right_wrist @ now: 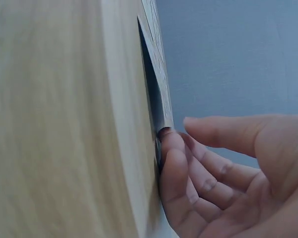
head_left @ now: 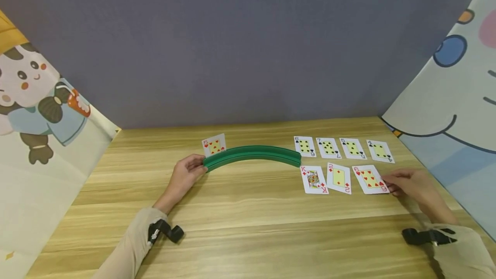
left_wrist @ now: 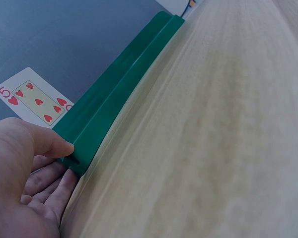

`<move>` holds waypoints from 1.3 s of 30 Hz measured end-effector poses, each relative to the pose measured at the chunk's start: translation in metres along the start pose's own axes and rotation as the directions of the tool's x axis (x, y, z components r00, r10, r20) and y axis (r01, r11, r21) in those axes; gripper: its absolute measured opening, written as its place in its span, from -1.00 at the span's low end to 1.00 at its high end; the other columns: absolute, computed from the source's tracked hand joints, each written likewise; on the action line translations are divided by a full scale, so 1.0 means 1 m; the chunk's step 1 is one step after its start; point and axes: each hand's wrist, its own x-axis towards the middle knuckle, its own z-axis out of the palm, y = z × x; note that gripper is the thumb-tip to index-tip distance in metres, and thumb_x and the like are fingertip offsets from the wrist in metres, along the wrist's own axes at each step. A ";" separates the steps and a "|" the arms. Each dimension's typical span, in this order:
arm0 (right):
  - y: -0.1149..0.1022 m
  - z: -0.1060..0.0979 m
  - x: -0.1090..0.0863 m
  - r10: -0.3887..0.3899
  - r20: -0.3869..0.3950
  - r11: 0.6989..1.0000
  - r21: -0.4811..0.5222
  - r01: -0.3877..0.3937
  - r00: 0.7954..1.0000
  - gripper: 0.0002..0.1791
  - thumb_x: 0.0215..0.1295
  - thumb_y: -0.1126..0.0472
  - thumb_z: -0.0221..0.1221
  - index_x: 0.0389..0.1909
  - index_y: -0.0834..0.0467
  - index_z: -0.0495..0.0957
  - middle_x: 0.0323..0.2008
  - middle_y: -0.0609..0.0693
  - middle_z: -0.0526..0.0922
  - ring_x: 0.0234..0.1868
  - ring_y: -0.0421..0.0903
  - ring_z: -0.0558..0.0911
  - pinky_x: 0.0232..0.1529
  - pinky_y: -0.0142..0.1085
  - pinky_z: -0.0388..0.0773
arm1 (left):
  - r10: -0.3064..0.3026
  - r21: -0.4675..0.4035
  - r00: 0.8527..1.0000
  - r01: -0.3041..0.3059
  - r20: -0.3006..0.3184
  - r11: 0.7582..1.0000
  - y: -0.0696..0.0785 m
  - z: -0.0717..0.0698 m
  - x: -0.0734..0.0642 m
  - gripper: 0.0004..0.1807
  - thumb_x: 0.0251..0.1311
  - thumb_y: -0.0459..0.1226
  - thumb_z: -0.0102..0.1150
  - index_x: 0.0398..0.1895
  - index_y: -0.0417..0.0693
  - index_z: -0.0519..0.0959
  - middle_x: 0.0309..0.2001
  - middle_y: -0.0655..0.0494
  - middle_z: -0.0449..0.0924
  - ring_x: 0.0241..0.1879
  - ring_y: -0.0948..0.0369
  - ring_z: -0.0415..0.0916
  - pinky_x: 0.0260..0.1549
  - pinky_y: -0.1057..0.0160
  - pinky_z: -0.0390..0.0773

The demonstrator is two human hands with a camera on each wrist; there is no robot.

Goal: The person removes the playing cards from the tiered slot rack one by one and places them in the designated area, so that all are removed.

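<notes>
My left hand [head_left: 187, 175] grips the left end of a curved green card holder [head_left: 252, 153], thumb on the near side in the left wrist view. The five of hearts [left_wrist: 38, 99] stands upright in the holder near that hand. At the right, my right hand [head_left: 412, 186] holds the six of hearts [head_left: 370, 179] by its right edge. That edge is lifted off the table in the right wrist view, with fingertips beneath it and the thumb [right_wrist: 213, 131] above. Left of this card lie the two of diamonds [head_left: 339, 178] and the king of diamonds [head_left: 314, 180], both face up.
Behind the red cards, a row of black-suit cards lies face up: a six [head_left: 305, 146], a seven [head_left: 328, 148], a five [head_left: 352, 148] and a four [head_left: 380, 150]. The holder's right end is close to the six and the king. A grey panel [head_left: 248, 55] borders the wooden table [head_left: 248, 236].
</notes>
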 end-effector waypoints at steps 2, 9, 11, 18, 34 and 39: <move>0.001 -0.001 0.000 -0.017 -0.010 1.000 0.013 0.017 1.000 -0.54 0.42 0.18 0.17 0.00 0.59 0.52 -0.43 -0.03 0.71 -0.48 -0.25 0.63 -0.45 -0.36 0.69 | -0.004 0.001 1.000 0.004 0.003 1.000 0.000 0.000 0.000 -0.62 0.22 -0.49 0.26 0.11 -0.41 0.53 0.07 -0.33 0.57 0.11 -0.13 0.54 -0.01 0.47 0.58; 0.003 -0.002 0.000 -0.045 -0.017 0.997 0.063 0.046 0.999 -0.51 0.46 0.18 0.13 0.07 0.60 0.47 -0.40 -0.12 0.73 -0.42 -0.29 0.65 -0.41 -0.37 0.70 | -0.007 -0.008 1.000 0.007 0.013 1.000 0.001 0.000 -0.001 -0.61 0.25 -0.48 0.23 0.14 -0.45 0.49 0.10 -0.36 0.54 0.13 -0.16 0.51 -0.03 0.50 0.57; 0.003 -0.003 0.000 -0.053 -0.020 0.995 0.085 0.055 0.998 -0.49 0.47 0.17 0.12 0.11 0.61 0.43 -0.41 -0.15 0.73 -0.41 -0.29 0.67 -0.39 -0.37 0.71 | -0.005 -0.014 1.000 0.006 0.013 1.000 0.001 0.001 0.000 -0.60 0.25 -0.48 0.23 0.15 -0.46 0.49 0.11 -0.37 0.54 0.13 -0.17 0.51 -0.03 0.51 0.56; -0.014 0.000 -0.002 -0.117 -0.062 0.990 0.078 0.121 0.991 -0.45 0.46 0.06 0.15 0.10 0.54 0.48 -0.41 -0.19 0.73 -0.39 -0.31 0.68 -0.37 -0.42 0.69 | -0.014 -0.017 1.000 0.014 0.012 1.000 0.001 0.004 0.001 -0.60 0.22 -0.48 0.26 0.12 -0.42 0.51 0.09 -0.34 0.56 0.11 -0.14 0.53 -0.01 0.49 0.58; -0.090 0.040 -0.004 -0.350 -0.018 0.936 -0.045 0.349 0.936 -0.66 0.45 0.06 0.17 -0.12 0.29 0.66 -0.33 0.17 0.74 -0.37 -0.08 0.71 -0.42 -0.33 0.68 | -0.007 -0.016 1.000 0.007 0.013 1.000 -0.001 -0.001 0.001 -0.60 0.23 -0.47 0.25 0.13 -0.43 0.51 0.10 -0.34 0.55 0.12 -0.14 0.52 0.00 0.50 0.56; -0.120 0.058 -0.003 -0.420 0.013 0.907 0.019 0.420 0.907 -0.75 0.42 0.14 0.21 -0.12 0.26 0.67 -0.28 0.17 0.74 -0.35 -0.13 0.71 -0.35 -0.35 0.69 | -0.020 -0.016 1.000 0.020 0.016 1.000 -0.002 0.001 0.001 -0.61 0.22 -0.47 0.26 0.13 -0.40 0.52 0.08 -0.31 0.57 0.11 -0.12 0.53 -0.01 0.47 0.58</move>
